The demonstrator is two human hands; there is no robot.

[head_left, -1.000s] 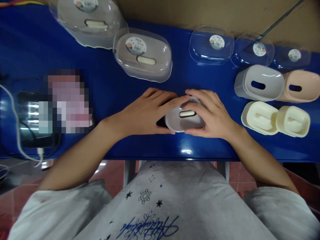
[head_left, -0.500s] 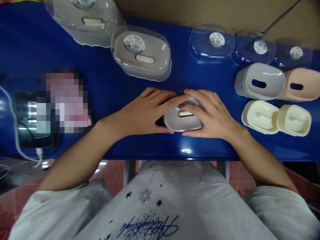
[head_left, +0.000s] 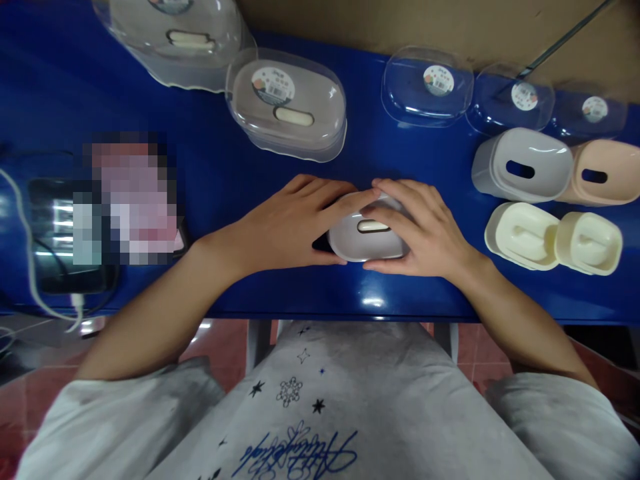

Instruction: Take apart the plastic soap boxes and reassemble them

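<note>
Between my hands is a grey oval plastic container (head_left: 347, 243), with a cream piece (head_left: 373, 226) showing through the slot in its face. My left hand (head_left: 305, 223) grips its left side, thumb and fingers around the edge. On the opposite side my right hand (head_left: 423, 227) holds it, fingers over the top and thumb along the near edge. The fingers hide much of the container's far and right parts. To the right stand an upside-down-looking grey container (head_left: 545, 157) and a peach one (head_left: 615, 167), both with open slots, beside cream inserts (head_left: 530, 227).
Clear lids (head_left: 410, 97) with round labels lie along the back of the blue table (head_left: 280, 293). Lidded grey containers (head_left: 315, 137) stand at the back left. A phone-like black device (head_left: 50, 267) with a white cable lies on the left, beside a blurred pink item (head_left: 135, 193).
Both hands keep the same hold on the grey container. The surroundings have shifted only slightly in view.
</note>
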